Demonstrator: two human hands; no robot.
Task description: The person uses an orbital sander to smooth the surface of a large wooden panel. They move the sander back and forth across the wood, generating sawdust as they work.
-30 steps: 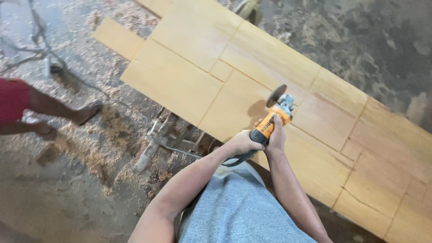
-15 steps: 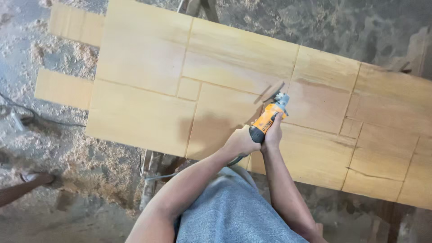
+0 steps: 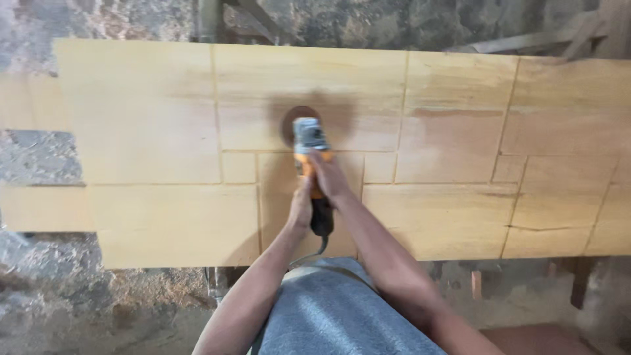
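**Both hands on an orange grinder over a jointed wood panel**

A broad panel point(image 3: 151, 125) of pale yellow wood, pieced together from many rectangular boards with visible seams, fills most of the view and runs from the left edge out past the right edge. Its left end is stepped, with shorter boards jutting out at different lengths. A thin crack shows in a board near the panel's near right corner. The panel is what carries the tool; its supports are mostly hidden, with only dark legs showing beneath its near edge.

Below and to the left of the panel lies a floor point(image 3: 46, 296) covered in sawdust and wood shavings. The person's grey garment point(image 3: 335, 315) fills the bottom centre of the view.

An angle grinder point(image 3: 310, 148) with an orange body, grey head and black rear handle lies over the middle of the panel, roughly midway between its far and near edges. Its round dark disc point(image 3: 292, 118) rests against the wood at the far end of the tool, with a darker smudge around it.

The right hand point(image 3: 328, 177) is wrapped around the orange body just behind the head. The left hand point(image 3: 301, 209) is closed around the black handle, nearer the panel's near edge.
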